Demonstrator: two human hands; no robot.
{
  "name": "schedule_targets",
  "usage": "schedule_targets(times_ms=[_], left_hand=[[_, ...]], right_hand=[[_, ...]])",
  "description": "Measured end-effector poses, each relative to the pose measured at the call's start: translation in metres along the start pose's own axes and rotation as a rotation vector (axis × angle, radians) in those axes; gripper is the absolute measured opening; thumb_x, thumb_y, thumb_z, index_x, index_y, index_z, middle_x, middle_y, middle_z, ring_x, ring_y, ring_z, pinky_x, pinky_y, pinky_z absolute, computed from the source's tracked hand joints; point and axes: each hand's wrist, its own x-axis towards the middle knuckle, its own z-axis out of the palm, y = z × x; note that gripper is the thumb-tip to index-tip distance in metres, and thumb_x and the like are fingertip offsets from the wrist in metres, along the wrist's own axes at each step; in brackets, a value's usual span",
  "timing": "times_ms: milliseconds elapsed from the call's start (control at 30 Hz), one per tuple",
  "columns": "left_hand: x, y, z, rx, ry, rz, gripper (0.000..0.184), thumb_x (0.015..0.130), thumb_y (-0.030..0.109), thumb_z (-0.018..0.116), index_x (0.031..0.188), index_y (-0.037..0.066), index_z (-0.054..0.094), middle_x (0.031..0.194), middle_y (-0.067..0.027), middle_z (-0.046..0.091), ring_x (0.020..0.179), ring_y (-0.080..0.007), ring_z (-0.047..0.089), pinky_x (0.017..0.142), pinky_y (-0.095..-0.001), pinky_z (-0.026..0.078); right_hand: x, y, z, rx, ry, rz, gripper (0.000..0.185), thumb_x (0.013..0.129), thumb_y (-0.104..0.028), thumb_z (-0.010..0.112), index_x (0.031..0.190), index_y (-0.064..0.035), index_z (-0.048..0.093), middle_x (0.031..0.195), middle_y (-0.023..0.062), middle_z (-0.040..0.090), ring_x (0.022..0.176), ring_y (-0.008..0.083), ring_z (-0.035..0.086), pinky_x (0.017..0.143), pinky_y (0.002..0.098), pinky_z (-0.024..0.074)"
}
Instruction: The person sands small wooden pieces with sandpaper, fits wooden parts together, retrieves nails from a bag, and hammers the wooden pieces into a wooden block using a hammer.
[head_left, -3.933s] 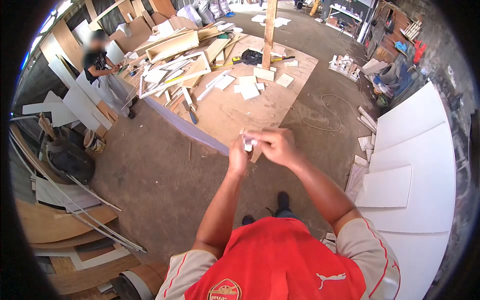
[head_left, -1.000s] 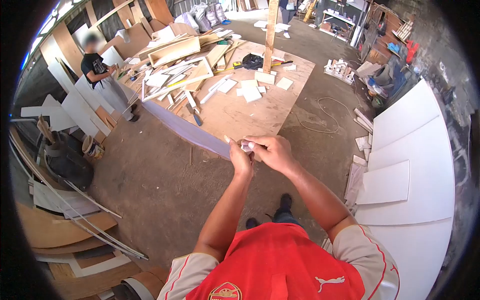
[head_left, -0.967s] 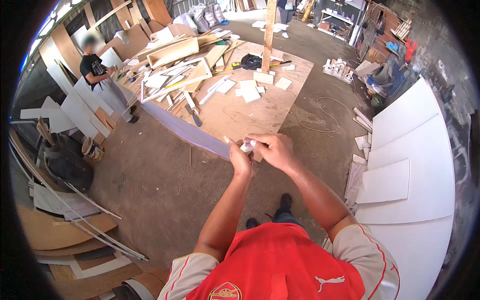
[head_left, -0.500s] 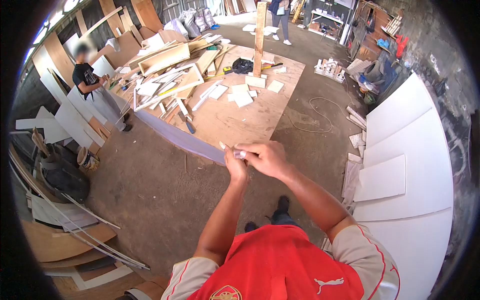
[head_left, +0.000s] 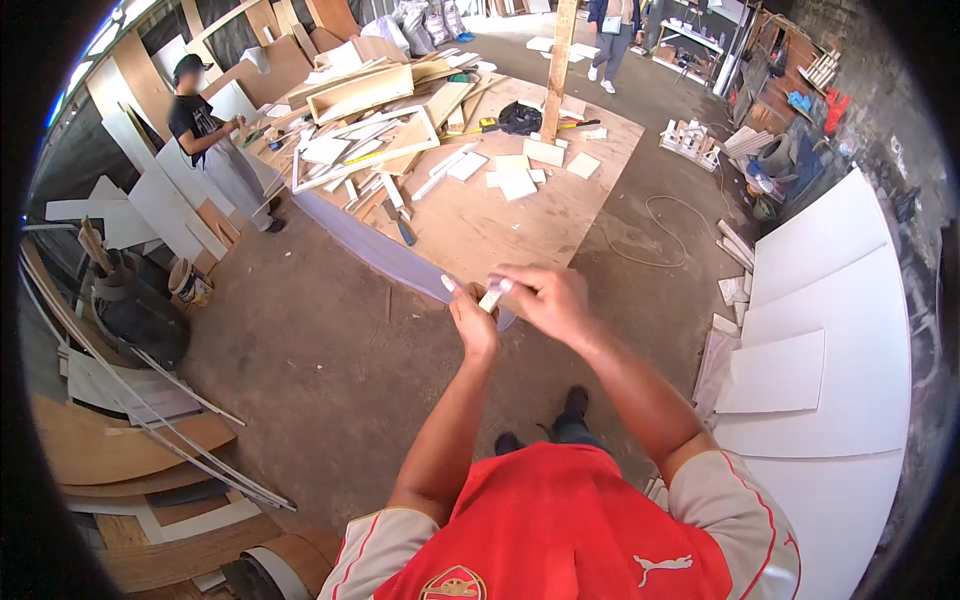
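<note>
My left hand [head_left: 474, 318] is closed around a small pale piece [head_left: 490, 299], which looks like wood. Right beside it, my right hand [head_left: 548, 300] is pinched at the top of that piece, fingers bent; whatever it grips there is too small and blurred to name. Both hands are just off the near corner of a plywood table [head_left: 470, 235]. On the table lie white square pieces [head_left: 516, 185], a chisel-like tool with a blue handle [head_left: 405, 232] and a heap of wood strips and frames [head_left: 360, 92].
A person [head_left: 200, 130] in a black shirt stands at the table's left side. Another person [head_left: 612, 40] is at the far back. White panels [head_left: 770, 375] lean on the right. A wooden post [head_left: 558, 75] rises from the table. A bucket [head_left: 190, 283] stands left.
The camera view has shifted, moving the table rightward in view. My right hand has moved slightly over the small piece, more of which now shows. The far person has come into fuller view.
</note>
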Motion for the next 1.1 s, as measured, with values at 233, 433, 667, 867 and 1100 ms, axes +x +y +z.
schedule_targets(times_ms=[233,433,667,867,1100], left_hand=[[0.006,-0.009,-0.019,0.052,-0.011,0.021,0.073,0.117,0.053,0.022,0.069,0.007,0.054,0.058,0.0015,0.045,0.048,-0.0098,0.040,0.044,-0.0298,0.030],[0.009,-0.019,-0.033,0.023,0.035,0.001,0.065,0.116,0.055,0.027,0.085,0.009,0.059,0.069,0.0009,0.055,0.054,-0.0106,0.048,0.046,-0.0293,0.034],[0.008,-0.005,-0.023,0.011,0.097,0.060,0.079,0.115,0.060,0.018,0.080,0.003,0.059,0.071,0.0001,0.056,0.061,-0.0103,0.051,0.053,-0.0299,0.040],[0.017,-0.021,-0.033,0.245,-0.037,0.151,0.097,0.108,0.074,0.012,0.093,-0.002,0.070,0.075,-0.0053,0.063,0.070,-0.0170,0.059,0.062,-0.0355,0.044],[0.032,0.000,-0.010,0.691,-0.094,0.441,0.110,0.102,0.081,0.006,0.086,-0.005,0.073,0.067,-0.0102,0.063,0.065,-0.0212,0.061,0.060,-0.0433,0.045]], right_hand=[[0.002,-0.010,0.006,0.004,-0.033,0.085,0.024,0.098,-0.029,0.071,0.117,-0.0204,0.082,0.099,0.0098,0.080,0.082,0.0279,0.077,0.071,0.0387,0.0589],[0.001,-0.011,0.017,-0.050,-0.069,0.068,0.024,0.098,-0.027,0.072,0.118,-0.0181,0.082,0.095,0.0085,0.080,0.077,0.0254,0.076,0.068,0.0365,0.0578],[0.001,-0.008,0.042,0.122,-0.089,0.007,0.023,0.098,-0.027,0.072,0.117,-0.0186,0.083,0.098,0.0093,0.080,0.083,0.0240,0.078,0.070,0.0345,0.0585],[0.014,0.008,0.022,-0.039,-0.129,0.030,0.025,0.097,-0.027,0.074,0.118,-0.0183,0.082,0.101,0.0093,0.080,0.085,0.0221,0.079,0.072,0.0329,0.0589],[0.024,0.020,0.010,0.139,-0.107,0.075,0.025,0.098,-0.029,0.072,0.116,-0.0162,0.082,0.098,0.0106,0.080,0.083,0.0268,0.078,0.072,0.0375,0.0594]])
